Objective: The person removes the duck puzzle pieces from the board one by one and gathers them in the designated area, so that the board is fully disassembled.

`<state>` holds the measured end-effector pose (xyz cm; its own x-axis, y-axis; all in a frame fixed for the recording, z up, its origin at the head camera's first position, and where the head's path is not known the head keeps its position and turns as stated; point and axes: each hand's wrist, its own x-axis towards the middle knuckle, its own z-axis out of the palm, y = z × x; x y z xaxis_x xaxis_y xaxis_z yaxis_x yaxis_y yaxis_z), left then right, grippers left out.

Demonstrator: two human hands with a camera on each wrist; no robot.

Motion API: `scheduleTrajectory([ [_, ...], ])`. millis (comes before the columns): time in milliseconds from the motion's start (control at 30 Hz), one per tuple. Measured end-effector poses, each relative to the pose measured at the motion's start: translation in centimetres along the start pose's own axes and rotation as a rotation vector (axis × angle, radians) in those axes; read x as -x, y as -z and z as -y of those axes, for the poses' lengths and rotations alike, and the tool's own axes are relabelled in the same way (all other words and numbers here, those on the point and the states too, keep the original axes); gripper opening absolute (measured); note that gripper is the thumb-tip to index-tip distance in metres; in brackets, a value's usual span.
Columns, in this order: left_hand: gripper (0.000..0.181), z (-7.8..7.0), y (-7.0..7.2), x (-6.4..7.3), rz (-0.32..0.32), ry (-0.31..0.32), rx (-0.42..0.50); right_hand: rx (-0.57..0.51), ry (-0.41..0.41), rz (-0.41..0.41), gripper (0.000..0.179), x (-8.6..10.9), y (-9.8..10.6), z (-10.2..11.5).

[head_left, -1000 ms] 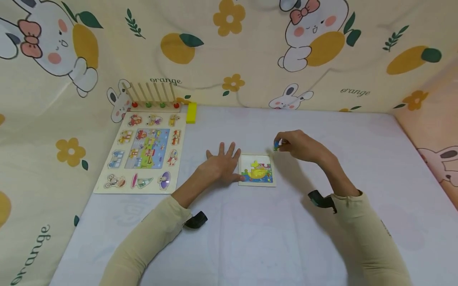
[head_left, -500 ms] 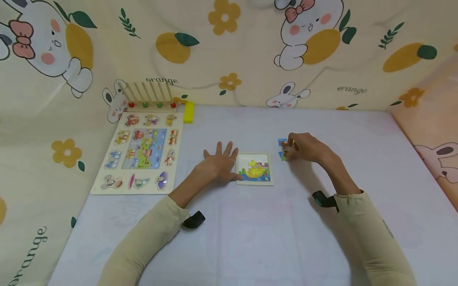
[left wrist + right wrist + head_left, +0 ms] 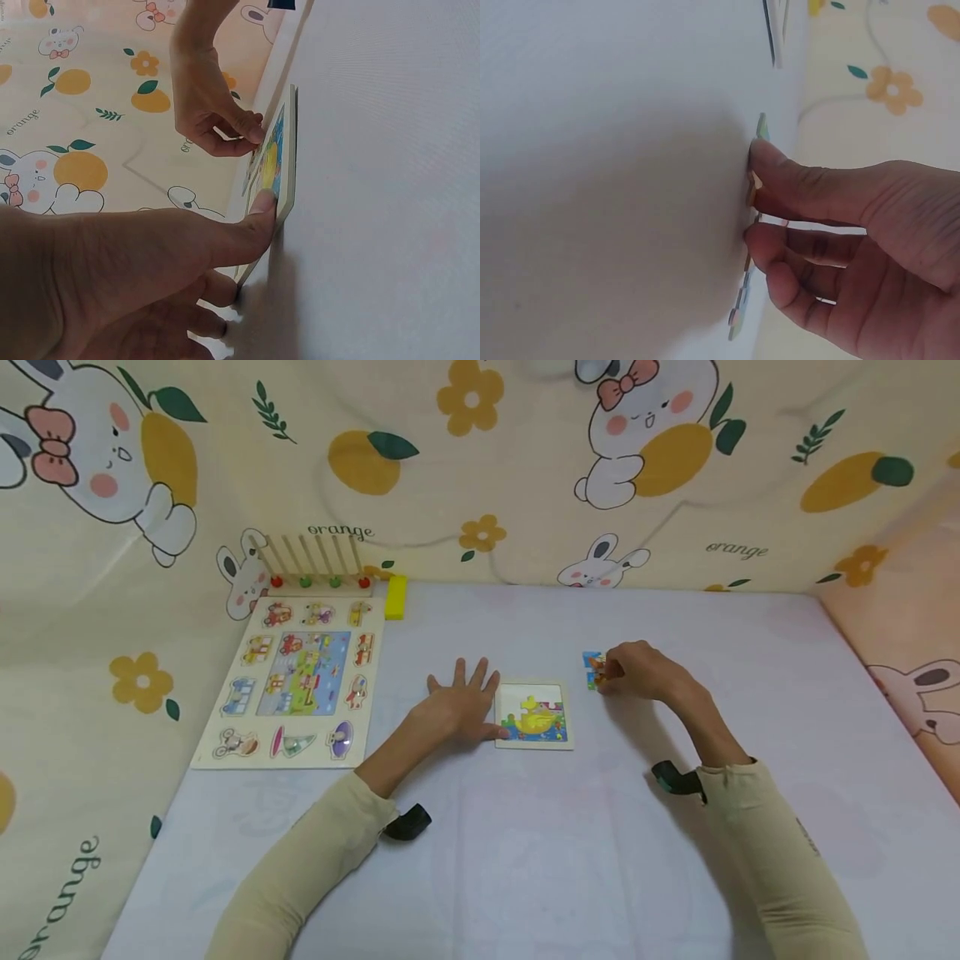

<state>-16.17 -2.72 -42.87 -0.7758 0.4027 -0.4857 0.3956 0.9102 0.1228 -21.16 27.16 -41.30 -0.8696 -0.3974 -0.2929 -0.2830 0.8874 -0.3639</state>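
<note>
A small square puzzle board (image 3: 535,746) lies mid-table, a yellow duck picture partly filling its frame and its upper part showing white. My left hand (image 3: 457,714) is spread beside it, thumb resting on the board's lower left corner, as the left wrist view also shows on the board edge (image 3: 289,169). To the right of the board, my right hand (image 3: 643,672) bends its fingers over a cluster of blue and orange puzzle pieces (image 3: 591,671) on the table. In the right wrist view, thumb and fingertips pinch at a brown-edged puzzle piece (image 3: 751,189); the fingers hide part of the cluster.
A large picture puzzle board (image 3: 281,747) lies at the left. Behind it stands a wooden peg rack (image 3: 318,585) with red and green beads, beside a yellow block (image 3: 396,597). A printed cloth (image 3: 525,460) hangs along the table's back edge.
My right hand has moved slightly right and down from holding a blue piece to the piece cluster. The cluster's lower blue-green piece now sits closer to the upper one. My left hand stays put.
</note>
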Motion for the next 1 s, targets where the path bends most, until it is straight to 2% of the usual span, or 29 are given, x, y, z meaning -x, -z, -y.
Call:
scheduleTrajectory([
  [400,0.1,-0.1,0.0,0.0,-0.007,-0.007,0.005,-0.004,-0.013,-0.01,0.015,-0.2,0.0,0.0],
  [733,0.1,-0.1,0.0,0.1,-0.011,0.003,0.001,-0.014,0.011,-0.024,0.022,0.3,0.8,1.3],
  [833,0.101,-0.1,0.1,0.1,-0.006,0.006,0.004,-0.009,0.031,-0.016,0.021,0.4,0.9,2.2],
  [1000,0.101,-0.1,0.1,0.2,0.004,0.006,0.002,-0.006,0.119,-0.019,0.025,0.5,0.5,4.2],
])
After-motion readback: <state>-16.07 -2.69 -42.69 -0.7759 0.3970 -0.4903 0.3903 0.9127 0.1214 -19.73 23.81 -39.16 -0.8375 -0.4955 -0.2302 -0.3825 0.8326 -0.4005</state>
